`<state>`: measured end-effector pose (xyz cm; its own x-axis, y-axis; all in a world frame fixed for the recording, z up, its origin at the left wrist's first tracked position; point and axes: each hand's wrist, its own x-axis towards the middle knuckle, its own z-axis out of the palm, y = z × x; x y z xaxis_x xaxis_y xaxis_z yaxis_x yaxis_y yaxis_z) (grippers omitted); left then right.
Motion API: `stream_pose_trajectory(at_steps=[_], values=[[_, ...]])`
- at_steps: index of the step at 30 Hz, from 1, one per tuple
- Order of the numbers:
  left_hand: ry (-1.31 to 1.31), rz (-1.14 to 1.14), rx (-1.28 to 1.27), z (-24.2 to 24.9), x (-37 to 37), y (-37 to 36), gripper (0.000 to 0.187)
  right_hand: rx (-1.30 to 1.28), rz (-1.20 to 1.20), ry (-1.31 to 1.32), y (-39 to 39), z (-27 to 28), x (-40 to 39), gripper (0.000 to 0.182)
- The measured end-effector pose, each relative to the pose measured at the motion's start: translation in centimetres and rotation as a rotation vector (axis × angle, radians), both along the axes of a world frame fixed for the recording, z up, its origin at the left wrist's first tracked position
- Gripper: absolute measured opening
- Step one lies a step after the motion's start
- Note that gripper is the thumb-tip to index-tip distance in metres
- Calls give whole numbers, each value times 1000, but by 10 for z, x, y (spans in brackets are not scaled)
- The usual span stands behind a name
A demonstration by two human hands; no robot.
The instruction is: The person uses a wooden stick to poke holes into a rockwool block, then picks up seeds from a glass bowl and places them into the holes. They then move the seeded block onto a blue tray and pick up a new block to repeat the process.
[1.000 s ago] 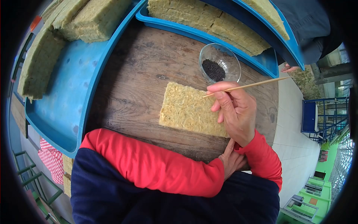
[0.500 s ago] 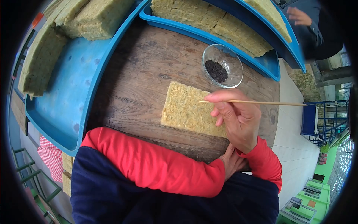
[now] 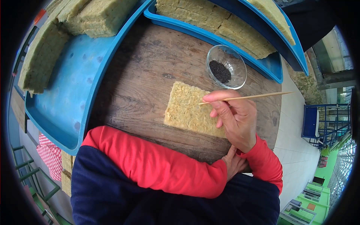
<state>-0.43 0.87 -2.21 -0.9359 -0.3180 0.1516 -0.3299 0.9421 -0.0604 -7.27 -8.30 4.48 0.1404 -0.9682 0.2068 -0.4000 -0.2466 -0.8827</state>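
My right hand (image 3: 240, 118) pinches a thin wooden skewer (image 3: 262, 96) between thumb and fingers. Its pointed tip is over a yellowish fibrous slab (image 3: 187, 110), which looks like rockwool and lies flat on the wooden table (image 3: 135, 82). Whether the tip touches the slab cannot be made out. My left hand (image 3: 236, 163) rests at the table's near edge, below my right wrist, its forearm crossing in front of me. Most of its fingers are hidden. Beyond the slab stands a clear glass bowl (image 3: 238, 73) with small black seeds (image 3: 220, 71) in it.
On the left, a blue tray (image 3: 77, 80) holds thick fibrous blocks (image 3: 43, 62). Another blue tray (image 3: 187, 26) with similar slabs (image 3: 210, 18) runs along the far side. A person's dark clothing (image 3: 307, 20) shows at the upper right, beside a pale floor (image 3: 290, 146).
The skewer's rear end has swung upward in view, and its tip has shifted slightly. My right hand has moved a little left. The other person's hand has left the view.
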Motion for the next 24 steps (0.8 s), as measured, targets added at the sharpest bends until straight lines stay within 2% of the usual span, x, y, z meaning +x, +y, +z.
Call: stream_pose_trajectory(at_steps=[19,24], values=[[38,-11,31,-10,9,4,62,-41,87,120,-1,-2,-3,14],[45,-16,38,-13,11,4,62,-11,40,47,0,1,-3,13]])
